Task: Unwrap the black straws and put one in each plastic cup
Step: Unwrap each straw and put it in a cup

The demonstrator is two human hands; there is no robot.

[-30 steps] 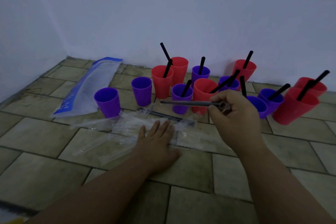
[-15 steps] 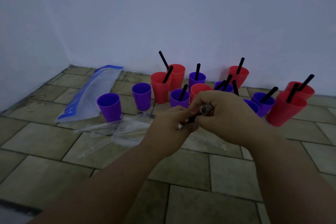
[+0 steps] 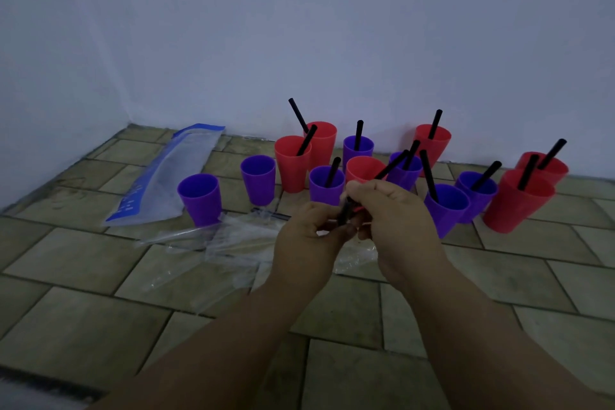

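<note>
Between the two hands, right in the middle, is a thin black plastic straw [image 3: 344, 211] in its clear wrapper. The left hand [image 3: 307, 238] pinches it from one side and the right hand [image 3: 397, 220] pinches it from the other, with the fingers curled round it. Only a short dark bit of the straw shows. The fingers hide the rest, so I cannot tell how much wrapper is on it.

The straw looks very light. It seems stiff enough to stand in a cup, but I think it would bend or kink if squeezed hard. The wrapper looks thin, soft and slippery. It is likely best to pinch the wrapper at one end with the fingertips, hold the straw itself near the other end, and pull the two apart in a straight line.

Past the hands, by the wall, stand the red and purple plastic cups [image 3: 293, 165], most with a black straw leaning inside. To the left of the left hand are two with no straw – a near purple cup [image 3: 199, 200] and a far purple cup [image 3: 258, 178]. They look light and could tip, so the straw should go in gently.

Under the hands and to their left, empty clear plastic wrappers [image 3: 229, 240] lie on the tiled floor [image 3: 83, 326]. Further left is a blue and clear plastic bag [image 3: 166, 173].
</note>
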